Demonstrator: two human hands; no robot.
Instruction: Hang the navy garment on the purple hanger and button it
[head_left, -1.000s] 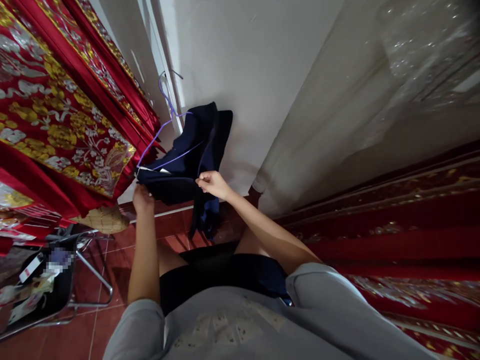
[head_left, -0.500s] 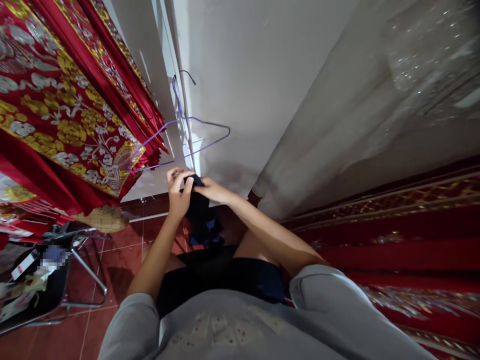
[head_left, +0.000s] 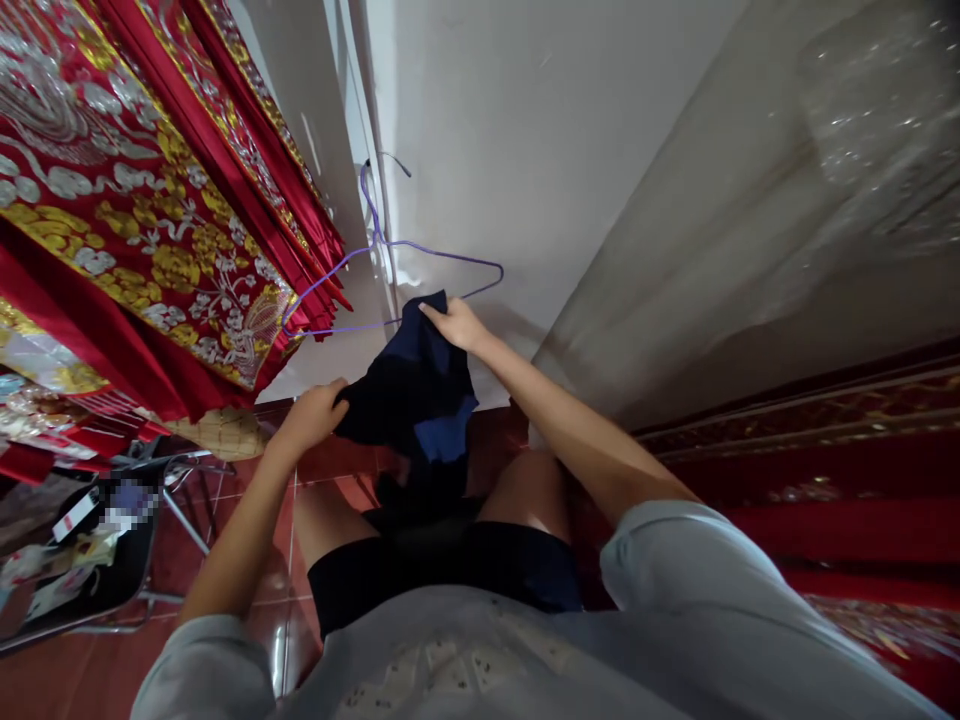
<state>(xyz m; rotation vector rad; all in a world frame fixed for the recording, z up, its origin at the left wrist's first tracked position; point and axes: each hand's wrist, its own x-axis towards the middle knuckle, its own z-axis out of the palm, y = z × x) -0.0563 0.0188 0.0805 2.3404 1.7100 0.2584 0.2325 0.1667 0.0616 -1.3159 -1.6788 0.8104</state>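
The person's left hand grips one edge and the right hand another of one dark navy cloth garment, stretched between them, its lowest folds lost in shadow. It partly hides one purple wire hanger beyond the hands. Below-left of the left hand, one cut-off black metal-framed chair bears small items, partly blurred.

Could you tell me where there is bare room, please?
A hand could probably pass along the wall between the purple hanger and grey sheeting. Red floor tiles show between the chair and left thigh. Crowded: the chair's seat, the hanger's left end by the embroidered cloth, and between the left hand and right hand, where the dark garment is held.
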